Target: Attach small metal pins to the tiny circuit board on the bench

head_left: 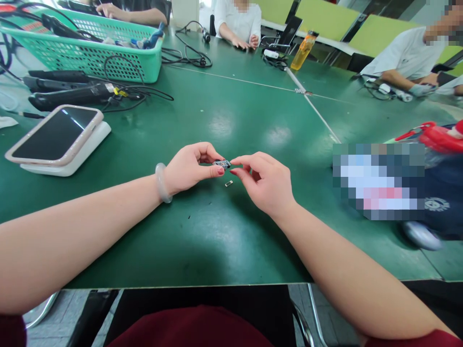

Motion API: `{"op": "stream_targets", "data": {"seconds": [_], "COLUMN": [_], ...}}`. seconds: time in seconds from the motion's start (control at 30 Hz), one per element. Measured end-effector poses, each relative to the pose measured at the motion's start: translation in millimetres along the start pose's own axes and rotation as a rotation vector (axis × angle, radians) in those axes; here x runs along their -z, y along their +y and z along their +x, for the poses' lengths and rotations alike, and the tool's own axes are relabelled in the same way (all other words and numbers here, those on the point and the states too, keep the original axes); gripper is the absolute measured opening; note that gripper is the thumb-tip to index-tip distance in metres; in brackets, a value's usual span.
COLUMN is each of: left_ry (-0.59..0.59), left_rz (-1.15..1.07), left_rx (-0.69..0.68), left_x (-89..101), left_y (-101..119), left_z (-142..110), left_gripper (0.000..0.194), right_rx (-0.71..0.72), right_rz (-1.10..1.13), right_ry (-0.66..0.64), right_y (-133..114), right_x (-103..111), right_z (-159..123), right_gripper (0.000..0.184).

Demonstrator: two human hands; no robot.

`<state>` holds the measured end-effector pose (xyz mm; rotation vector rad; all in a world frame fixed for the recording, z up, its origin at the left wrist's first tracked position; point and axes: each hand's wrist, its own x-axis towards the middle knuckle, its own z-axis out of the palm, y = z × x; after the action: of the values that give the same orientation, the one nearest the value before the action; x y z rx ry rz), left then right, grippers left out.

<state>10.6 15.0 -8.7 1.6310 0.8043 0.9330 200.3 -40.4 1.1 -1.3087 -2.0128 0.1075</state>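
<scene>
Between the thumb and fingers of my left hand is a small electronic part, dark with silvery detail; its exact kind is too small to make out. My right hand is close on its right side, index finger at the part's right end and thumb just below. Whether the right fingertips pinch anything there is unclear. On the green table just under the hands lies a tiny rectangular piece with a pale rim and dark middle. A pale bangle circles my left wrist.
At the left lie a phone on a white box, black handheld devices with cables, and a green basket. A dark blue bag stands at the right. Farther back are an orange bottle and several people seated around the table.
</scene>
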Motion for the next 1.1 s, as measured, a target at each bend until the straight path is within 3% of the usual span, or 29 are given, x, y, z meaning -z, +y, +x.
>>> {"op": "stream_targets", "data": {"seconds": [0.2, 0.3, 0.5, 0.87, 1.1], "left_ry": [0.049, 0.041, 0.002, -0.038, -0.041], "left_rz": [0.059, 0.068, 0.083, 0.096, 0.15], "left_rx": [0.093, 0.082, 0.063, 0.082, 0.083], "left_x": [-2.6, -2.6, -1.0, -1.5, -1.4], "left_y": [5.4, 4.3, -0.4, 2.3, 2.2], "left_z": [0.2, -0.2, 0.5, -0.5, 0.0], "left_gripper": [0.035, 0.034, 0.033, 0.031, 0.029], "right_rx": [-0.119, -0.112, -0.135, -0.11, -0.028], "right_rz": [-0.088, -0.109, -0.133, -0.076, -0.055], "right_ry": [-0.362, -0.443, -0.491, -0.442, -0.589], "right_y": [10.1, 10.4, 6.7, 11.3, 7.7], "right_x": [-10.5, -12.8, -10.7, -15.8, -1.4], "right_z": [2.1, 2.8, 4.9, 7.4, 5.4], "right_gripper": [0.017, 0.009, 0.009, 0.011, 0.01]}}
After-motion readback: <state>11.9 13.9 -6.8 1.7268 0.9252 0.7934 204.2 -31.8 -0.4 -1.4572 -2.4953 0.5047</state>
